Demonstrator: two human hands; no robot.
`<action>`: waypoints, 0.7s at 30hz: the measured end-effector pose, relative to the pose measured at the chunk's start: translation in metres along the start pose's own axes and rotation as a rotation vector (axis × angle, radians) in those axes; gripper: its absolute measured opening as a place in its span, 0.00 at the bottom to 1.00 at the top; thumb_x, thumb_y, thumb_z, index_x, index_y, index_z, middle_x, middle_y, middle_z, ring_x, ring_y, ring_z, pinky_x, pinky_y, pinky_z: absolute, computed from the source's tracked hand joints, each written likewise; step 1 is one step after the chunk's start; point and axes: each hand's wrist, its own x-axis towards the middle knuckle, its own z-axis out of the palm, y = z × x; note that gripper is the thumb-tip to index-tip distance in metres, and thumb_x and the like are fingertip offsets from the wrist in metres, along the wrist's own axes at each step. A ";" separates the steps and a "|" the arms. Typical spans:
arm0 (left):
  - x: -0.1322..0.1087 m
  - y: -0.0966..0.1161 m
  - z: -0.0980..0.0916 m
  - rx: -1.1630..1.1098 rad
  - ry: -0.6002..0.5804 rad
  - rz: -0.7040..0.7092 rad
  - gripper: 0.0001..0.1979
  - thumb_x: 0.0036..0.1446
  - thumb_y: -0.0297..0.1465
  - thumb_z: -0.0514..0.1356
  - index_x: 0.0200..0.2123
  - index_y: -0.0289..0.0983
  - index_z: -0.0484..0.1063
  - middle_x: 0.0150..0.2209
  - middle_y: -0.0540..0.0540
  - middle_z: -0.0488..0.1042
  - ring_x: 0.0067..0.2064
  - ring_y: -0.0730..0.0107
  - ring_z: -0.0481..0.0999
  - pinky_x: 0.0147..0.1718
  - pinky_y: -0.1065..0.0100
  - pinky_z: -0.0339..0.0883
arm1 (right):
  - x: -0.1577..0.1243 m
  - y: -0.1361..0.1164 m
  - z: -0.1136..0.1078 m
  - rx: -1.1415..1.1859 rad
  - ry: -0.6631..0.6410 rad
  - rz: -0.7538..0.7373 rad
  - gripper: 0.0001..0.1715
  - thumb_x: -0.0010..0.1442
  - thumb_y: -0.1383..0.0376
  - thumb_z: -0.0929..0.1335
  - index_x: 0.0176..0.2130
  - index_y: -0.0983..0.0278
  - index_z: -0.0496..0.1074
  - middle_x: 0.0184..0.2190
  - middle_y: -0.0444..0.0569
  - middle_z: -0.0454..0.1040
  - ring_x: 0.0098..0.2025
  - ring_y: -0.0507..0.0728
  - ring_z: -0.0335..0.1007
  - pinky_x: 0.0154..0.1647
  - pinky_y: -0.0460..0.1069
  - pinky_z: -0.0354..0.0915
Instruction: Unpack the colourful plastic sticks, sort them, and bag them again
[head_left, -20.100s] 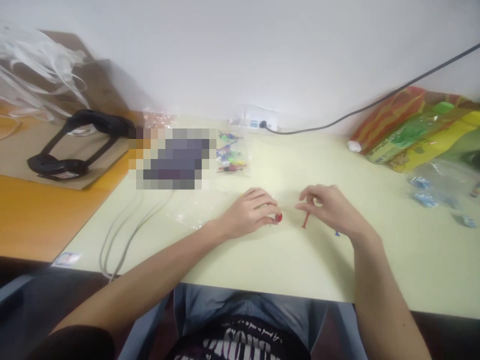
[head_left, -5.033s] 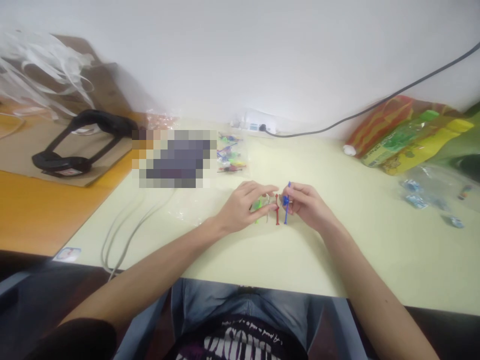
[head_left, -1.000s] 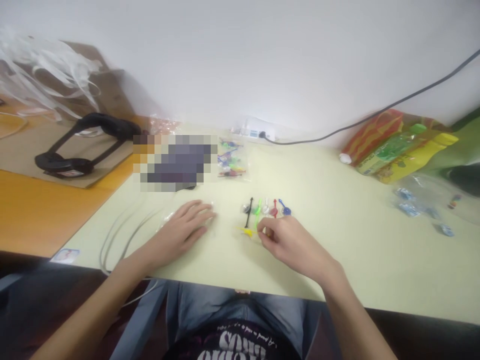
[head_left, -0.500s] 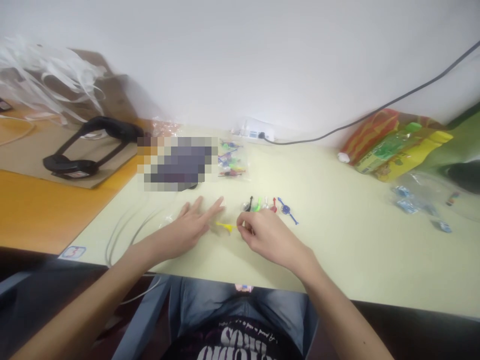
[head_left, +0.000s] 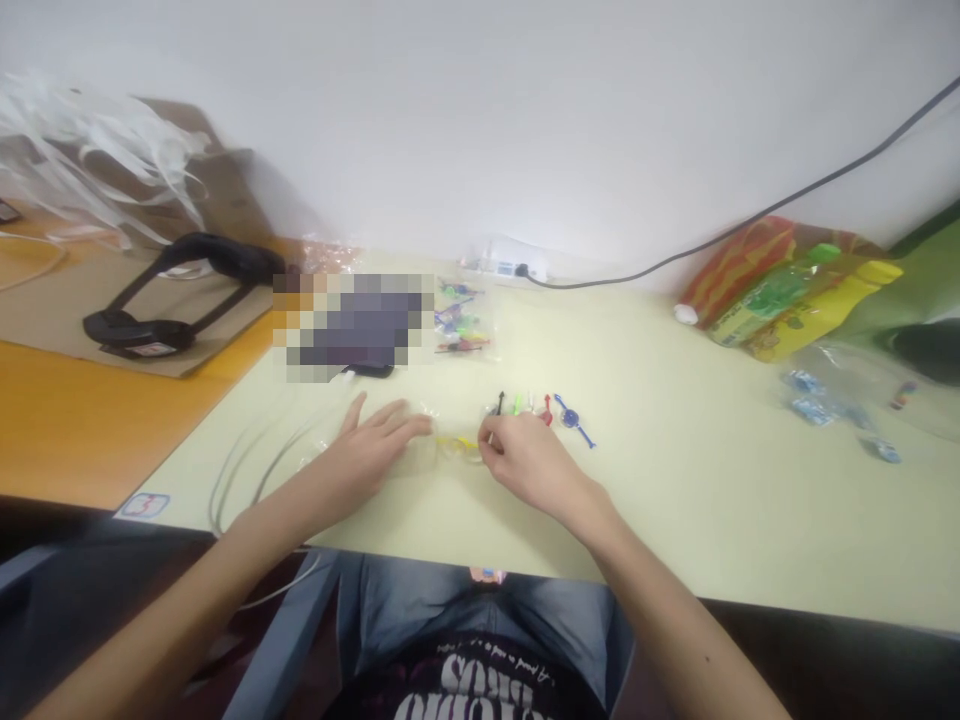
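Note:
My right hand [head_left: 534,458] is closed in a pinch at the right end of a small yellow plastic piece [head_left: 459,443], whose left part sticks out from my fingertips. My left hand [head_left: 367,445] lies with fingers stretched out beside a clear plastic bag [head_left: 421,460], just left of the yellow piece. Behind my right hand is a row of small pieces, partly hidden by it: a black one [head_left: 501,402], a green one [head_left: 517,404], a whitish one and a red one [head_left: 547,408]. At the row's right end, a blue piece [head_left: 574,418] with a round middle lies slanted.
Farther back lies a clear bag of colourful pieces [head_left: 466,320], beside a blurred-out dark object [head_left: 360,325]. A power strip [head_left: 502,262] sits by the wall. Bottle [head_left: 795,285], yellow package [head_left: 817,315] and small blue packets [head_left: 814,405] are rightward. A black headband-like device [head_left: 180,295] is left.
My left hand has shifted slightly left, its fingers closer together. The yellow piece and my right hand's fingertips have moved a little. The clear bag beside my left hand shows more now.

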 end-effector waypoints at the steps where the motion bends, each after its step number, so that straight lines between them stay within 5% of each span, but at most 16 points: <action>1: 0.003 -0.003 0.000 0.001 0.028 0.021 0.24 0.70 0.23 0.43 0.60 0.45 0.68 0.61 0.44 0.72 0.68 0.54 0.62 0.69 0.34 0.31 | 0.002 0.000 0.002 -0.002 -0.003 0.001 0.13 0.64 0.71 0.63 0.37 0.65 0.78 0.32 0.52 0.81 0.33 0.56 0.76 0.34 0.47 0.58; 3: 0.009 -0.007 -0.003 -0.027 0.063 0.067 0.19 0.70 0.25 0.46 0.54 0.43 0.72 0.56 0.44 0.76 0.62 0.57 0.68 0.70 0.37 0.34 | 0.005 -0.001 0.004 -0.004 -0.005 -0.006 0.14 0.65 0.71 0.63 0.38 0.65 0.79 0.33 0.52 0.81 0.35 0.56 0.77 0.34 0.47 0.58; 5: 0.016 -0.010 -0.009 -0.090 0.050 0.121 0.15 0.70 0.28 0.49 0.50 0.42 0.75 0.51 0.44 0.78 0.57 0.58 0.72 0.67 0.45 0.47 | 0.009 -0.002 0.007 -0.004 -0.009 -0.026 0.14 0.65 0.70 0.63 0.38 0.64 0.79 0.34 0.52 0.82 0.37 0.57 0.77 0.34 0.47 0.58; 8: 0.025 -0.011 -0.019 -0.173 -0.020 0.134 0.12 0.70 0.31 0.53 0.46 0.42 0.77 0.45 0.46 0.79 0.49 0.61 0.74 0.56 0.56 0.61 | 0.014 -0.002 0.009 -0.007 -0.025 -0.054 0.15 0.66 0.69 0.63 0.40 0.64 0.80 0.33 0.52 0.82 0.36 0.57 0.77 0.33 0.48 0.57; 14: 0.031 -0.018 -0.027 -0.202 -0.069 0.101 0.10 0.69 0.34 0.57 0.37 0.41 0.77 0.39 0.47 0.76 0.45 0.63 0.72 0.49 0.61 0.61 | 0.016 0.001 0.012 0.007 -0.051 -0.070 0.15 0.66 0.69 0.64 0.41 0.63 0.81 0.33 0.51 0.82 0.35 0.57 0.77 0.33 0.47 0.57; 21: 0.022 -0.003 -0.023 -0.294 0.105 -0.103 0.09 0.63 0.37 0.60 0.35 0.41 0.77 0.38 0.47 0.71 0.39 0.65 0.69 0.39 0.65 0.63 | 0.014 0.006 0.010 0.062 -0.056 -0.054 0.14 0.65 0.70 0.65 0.41 0.63 0.81 0.34 0.51 0.82 0.35 0.55 0.76 0.34 0.46 0.59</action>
